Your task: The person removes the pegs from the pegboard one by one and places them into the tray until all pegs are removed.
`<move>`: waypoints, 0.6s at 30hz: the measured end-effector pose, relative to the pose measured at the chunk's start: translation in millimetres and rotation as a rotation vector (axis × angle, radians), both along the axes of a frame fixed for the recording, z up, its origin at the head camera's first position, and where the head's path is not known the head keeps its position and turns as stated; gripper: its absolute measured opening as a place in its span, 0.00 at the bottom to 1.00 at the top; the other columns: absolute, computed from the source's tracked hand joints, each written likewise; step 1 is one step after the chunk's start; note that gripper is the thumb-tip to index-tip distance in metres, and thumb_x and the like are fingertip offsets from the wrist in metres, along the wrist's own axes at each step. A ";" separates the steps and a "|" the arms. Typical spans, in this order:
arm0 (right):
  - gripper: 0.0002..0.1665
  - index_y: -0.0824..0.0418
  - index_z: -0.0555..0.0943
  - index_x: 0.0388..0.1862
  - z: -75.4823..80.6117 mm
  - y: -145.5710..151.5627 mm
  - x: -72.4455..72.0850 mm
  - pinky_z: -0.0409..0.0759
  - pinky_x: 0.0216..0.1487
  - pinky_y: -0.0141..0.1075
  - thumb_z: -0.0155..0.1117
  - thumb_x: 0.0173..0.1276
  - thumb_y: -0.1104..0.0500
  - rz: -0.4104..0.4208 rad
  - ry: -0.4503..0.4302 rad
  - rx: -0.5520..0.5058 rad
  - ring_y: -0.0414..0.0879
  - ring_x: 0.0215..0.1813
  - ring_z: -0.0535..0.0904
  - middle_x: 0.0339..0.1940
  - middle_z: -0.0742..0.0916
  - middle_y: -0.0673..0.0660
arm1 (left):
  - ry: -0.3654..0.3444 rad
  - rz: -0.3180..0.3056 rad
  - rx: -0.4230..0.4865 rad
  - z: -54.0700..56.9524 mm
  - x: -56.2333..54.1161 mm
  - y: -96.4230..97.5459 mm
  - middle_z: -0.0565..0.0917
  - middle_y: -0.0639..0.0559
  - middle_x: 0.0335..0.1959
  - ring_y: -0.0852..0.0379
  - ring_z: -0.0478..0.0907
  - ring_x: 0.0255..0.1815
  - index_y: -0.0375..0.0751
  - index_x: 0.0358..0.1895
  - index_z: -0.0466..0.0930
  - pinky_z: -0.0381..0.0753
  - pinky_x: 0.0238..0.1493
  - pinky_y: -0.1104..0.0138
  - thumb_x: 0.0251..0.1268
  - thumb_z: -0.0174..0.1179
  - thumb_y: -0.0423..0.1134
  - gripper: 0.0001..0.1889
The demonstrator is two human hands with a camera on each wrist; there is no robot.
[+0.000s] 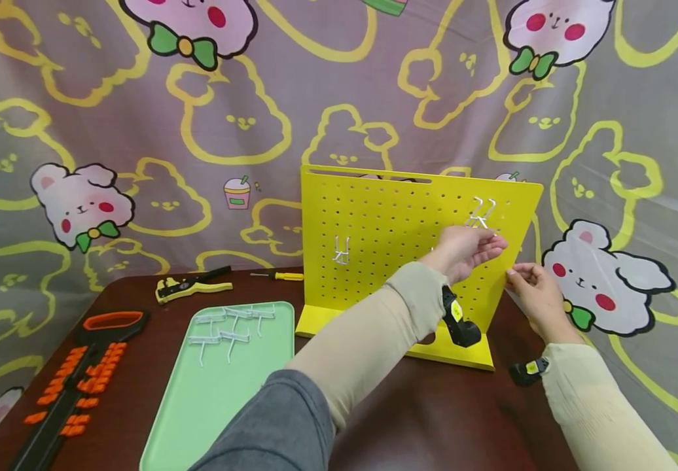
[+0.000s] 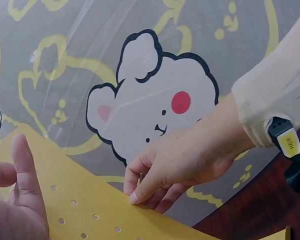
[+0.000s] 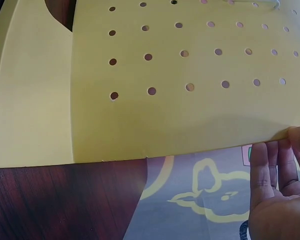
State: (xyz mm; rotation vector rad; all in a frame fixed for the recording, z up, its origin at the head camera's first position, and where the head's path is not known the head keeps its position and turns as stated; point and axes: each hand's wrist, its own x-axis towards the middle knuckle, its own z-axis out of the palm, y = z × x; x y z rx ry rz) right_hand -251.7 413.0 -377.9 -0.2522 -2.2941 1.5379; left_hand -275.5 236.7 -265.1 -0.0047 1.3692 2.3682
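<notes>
A yellow pegboard [image 1: 386, 235] stands upright on the table. My left hand [image 1: 471, 252] reaches across to its upper right part. There its fingers hold a white double-prong hook [image 1: 483, 210] against the board, with the grip partly hidden by the hand. In the left wrist view only the thumb and part of this left hand [image 2: 22, 200] appear at the left edge. With thumb and fingers my right hand [image 1: 536, 297] pinches the board's right edge, also seen in the right wrist view. Another white hook [image 1: 341, 250] hangs on the board's left part.
Several white hooks [image 1: 230, 324] lie on a green tray [image 1: 215, 392] left of the board. Behind the tray are a yellow-and-black wire stripper [image 1: 192, 286] and a yellow-handled screwdriver [image 1: 283, 276]. A black-and-orange tool rack [image 1: 80, 373] lies at the far left. A patterned curtain hangs behind.
</notes>
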 end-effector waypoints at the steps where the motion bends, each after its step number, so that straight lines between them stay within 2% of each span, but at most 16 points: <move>1: 0.16 0.68 0.73 0.56 -0.1 0.3 0.2 0.80 0.44 0.19 0.57 0.82 0.56 0.001 0.001 -0.001 0.32 0.40 0.80 0.39 0.80 0.47 | 0.005 -0.005 -0.011 -0.9 1.1 0.4 0.86 0.43 0.26 0.54 0.84 0.30 0.26 0.38 0.85 0.88 0.47 0.63 0.75 0.59 0.27 0.07; 5: 0.16 0.68 0.72 0.57 0.9 -0.2 0.0 0.80 0.43 0.19 0.56 0.82 0.56 0.000 -0.007 -0.002 0.33 0.40 0.80 0.41 0.79 0.49 | 0.057 -0.047 -0.073 -5.1 4.9 -7.2 0.87 0.43 0.27 0.55 0.84 0.29 0.25 0.42 0.86 0.88 0.44 0.64 0.74 0.61 0.29 0.08; 8: 0.18 0.68 0.72 0.58 1.8 -1.6 -0.1 0.81 0.45 0.20 0.56 0.82 0.54 -0.012 -0.028 0.004 0.35 0.41 0.79 0.43 0.79 0.52 | 0.109 -0.091 -0.126 -14.0 6.3 -24.6 0.89 0.41 0.33 0.53 0.87 0.33 0.26 0.46 0.86 0.89 0.41 0.65 0.74 0.62 0.31 0.09; 14: 0.20 0.67 0.71 0.60 0.6 -3.3 1.9 0.82 0.47 0.23 0.54 0.83 0.52 -0.023 -0.083 0.043 0.37 0.42 0.79 0.47 0.79 0.58 | 0.198 -0.152 -0.195 -49.8 5.9 -81.5 0.87 0.32 0.48 0.55 0.87 0.34 0.24 0.55 0.82 0.87 0.36 0.69 0.77 0.60 0.31 0.13; 18: 0.20 0.66 0.72 0.60 1.4 -1.3 2.9 0.81 0.45 0.21 0.54 0.84 0.51 -0.029 -0.090 0.064 0.37 0.42 0.79 0.48 0.79 0.59 | 0.268 -0.156 -0.243 -64.4 4.0 -127.4 0.84 0.29 0.52 0.58 0.85 0.34 0.23 0.56 0.79 0.87 0.39 0.68 0.78 0.58 0.30 0.13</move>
